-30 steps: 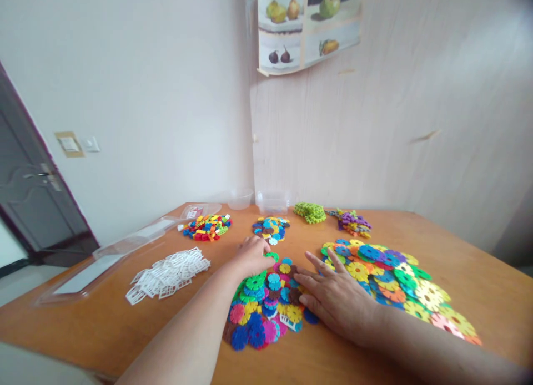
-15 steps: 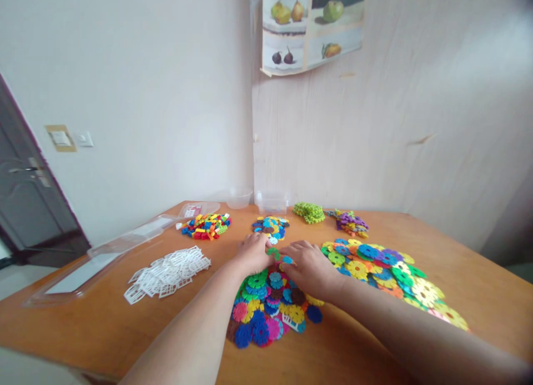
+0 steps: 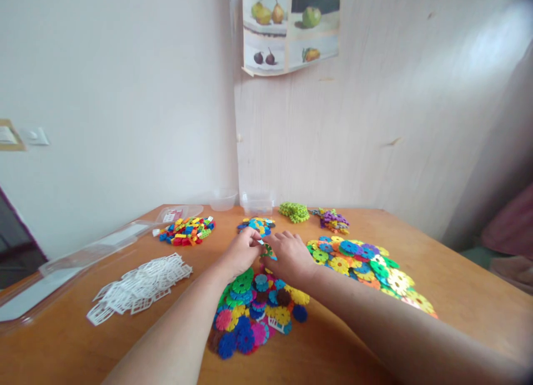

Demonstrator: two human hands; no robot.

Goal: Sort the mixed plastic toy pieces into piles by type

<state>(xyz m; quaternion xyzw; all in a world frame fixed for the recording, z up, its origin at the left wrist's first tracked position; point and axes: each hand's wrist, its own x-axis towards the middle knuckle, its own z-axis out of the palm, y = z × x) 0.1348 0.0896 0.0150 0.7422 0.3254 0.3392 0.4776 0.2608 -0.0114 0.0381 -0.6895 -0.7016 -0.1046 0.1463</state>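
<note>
My left hand and my right hand meet over the far edge of a pile of medium coloured snowflake discs on the wooden table. Both hands are closed in pinches around small pieces between them: a green disc shows between the fingertips, with a pale bit just above it. I cannot tell which hand bears which piece. Behind the hands lies a small heap of little discs.
A big spread of large discs lies to the right. White lattice pieces, small coloured bricks, green pieces, purple pieces, two clear tubs and a clear tray lid ring the table. Walls close behind.
My right hand lifted off the disc pile, where it lay flat, and moved left to meet my left hand at the green disc. The camera view swung to the right.
</note>
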